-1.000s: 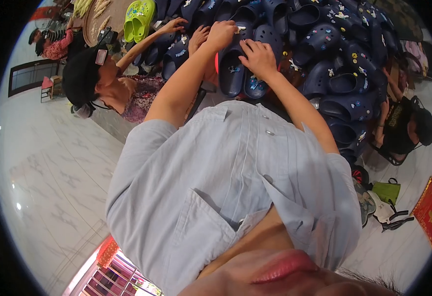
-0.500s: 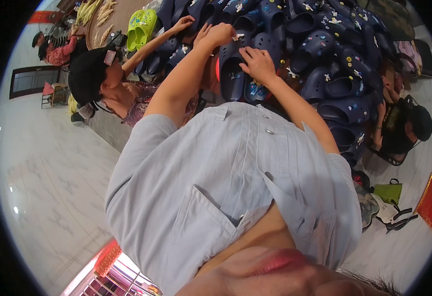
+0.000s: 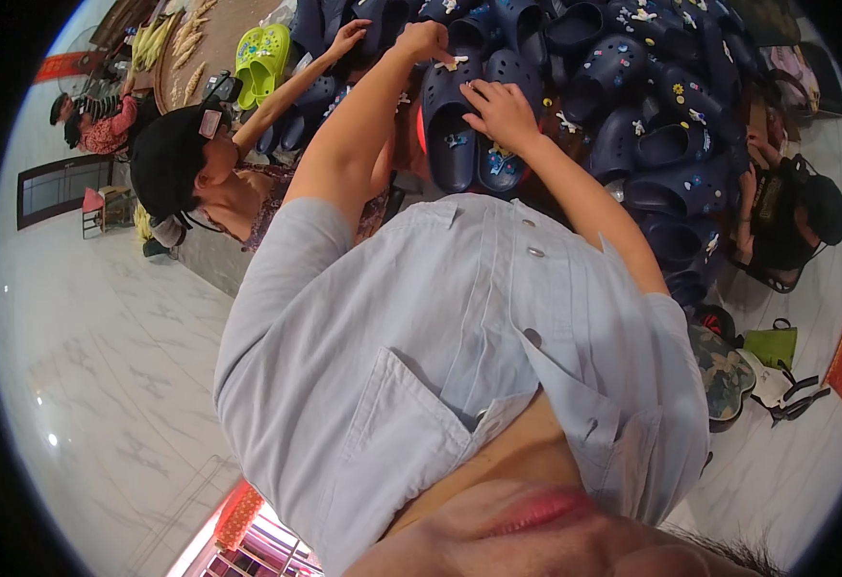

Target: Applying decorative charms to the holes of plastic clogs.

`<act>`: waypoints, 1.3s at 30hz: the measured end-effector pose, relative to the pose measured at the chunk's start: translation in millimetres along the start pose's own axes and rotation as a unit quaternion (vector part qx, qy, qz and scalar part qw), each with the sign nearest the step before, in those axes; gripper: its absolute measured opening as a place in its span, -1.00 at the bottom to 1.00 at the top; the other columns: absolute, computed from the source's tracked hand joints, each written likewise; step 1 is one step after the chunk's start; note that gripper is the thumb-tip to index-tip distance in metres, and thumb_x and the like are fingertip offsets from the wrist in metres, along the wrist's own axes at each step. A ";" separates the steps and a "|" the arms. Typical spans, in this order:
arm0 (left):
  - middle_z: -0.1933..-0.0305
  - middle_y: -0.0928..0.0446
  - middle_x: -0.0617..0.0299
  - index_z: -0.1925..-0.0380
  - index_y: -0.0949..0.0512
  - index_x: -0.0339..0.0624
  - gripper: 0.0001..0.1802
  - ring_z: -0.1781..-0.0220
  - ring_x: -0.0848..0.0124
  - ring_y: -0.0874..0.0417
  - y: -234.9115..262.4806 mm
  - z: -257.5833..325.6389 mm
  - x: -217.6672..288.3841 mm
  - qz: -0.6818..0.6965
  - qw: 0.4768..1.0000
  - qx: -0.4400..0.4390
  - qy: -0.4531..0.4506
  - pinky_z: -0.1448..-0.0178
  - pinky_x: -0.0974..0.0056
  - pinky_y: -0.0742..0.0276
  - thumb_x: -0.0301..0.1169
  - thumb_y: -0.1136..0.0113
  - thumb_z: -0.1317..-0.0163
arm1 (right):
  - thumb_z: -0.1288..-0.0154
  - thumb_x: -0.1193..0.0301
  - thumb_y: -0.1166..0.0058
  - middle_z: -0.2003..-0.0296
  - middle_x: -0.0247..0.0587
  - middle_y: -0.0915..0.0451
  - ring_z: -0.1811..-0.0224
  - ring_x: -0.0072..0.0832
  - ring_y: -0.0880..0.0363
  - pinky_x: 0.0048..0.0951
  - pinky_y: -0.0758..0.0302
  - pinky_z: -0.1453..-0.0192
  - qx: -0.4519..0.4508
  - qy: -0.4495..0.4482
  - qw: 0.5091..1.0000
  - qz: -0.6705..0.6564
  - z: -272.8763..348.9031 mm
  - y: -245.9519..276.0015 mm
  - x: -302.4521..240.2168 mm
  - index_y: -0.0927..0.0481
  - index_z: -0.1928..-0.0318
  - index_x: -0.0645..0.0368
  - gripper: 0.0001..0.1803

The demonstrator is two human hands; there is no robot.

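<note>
A pair of navy blue clogs lies in front of me, the left clog beside the right clog. White and blue charms decorate them. My left hand is curled just beyond the left clog's toe, close to a white charm; its fingertips are mostly hidden. Across the upper part of the right clog rests my right hand, fingers stretched toward the left clog and thumb apart.
Many navy clogs with charms are heaped across the table. Lime green clogs lie at the far left. A person in a black cap reaches in from the left; another person sits at the right. Bags lie lower right.
My left hand has moved slightly away from me, off the white charm on the left clog. My right hand stays on the clog. The whole view has shifted a little.
</note>
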State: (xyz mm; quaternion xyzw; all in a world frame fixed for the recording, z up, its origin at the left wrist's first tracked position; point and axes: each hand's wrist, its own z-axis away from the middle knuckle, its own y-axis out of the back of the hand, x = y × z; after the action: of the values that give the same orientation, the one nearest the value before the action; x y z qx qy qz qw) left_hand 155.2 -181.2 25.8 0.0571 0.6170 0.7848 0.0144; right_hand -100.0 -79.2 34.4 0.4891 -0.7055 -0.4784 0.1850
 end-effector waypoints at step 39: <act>-0.13 -0.58 0.22 -0.24 -0.49 0.20 -0.29 -0.19 0.22 -0.51 -6.1 23.7 -3.4 0.394 0.902 -0.161 0.075 -0.15 -0.07 -0.45 -0.07 -0.47 -0.03 | -0.11 0.06 -0.22 0.01 -0.36 -0.54 0.03 -0.44 -0.53 -0.36 -0.35 -0.06 0.001 0.014 0.999 0.029 2.1 -0.6 -0.7 -0.54 -0.13 -0.04 -0.43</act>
State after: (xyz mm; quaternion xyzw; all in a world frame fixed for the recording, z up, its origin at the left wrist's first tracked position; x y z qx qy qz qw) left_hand 160.9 -157.1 25.1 0.2332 0.4086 0.8170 -0.3334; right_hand -100.8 -77.6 33.1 0.4759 -0.7171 -0.4648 0.2081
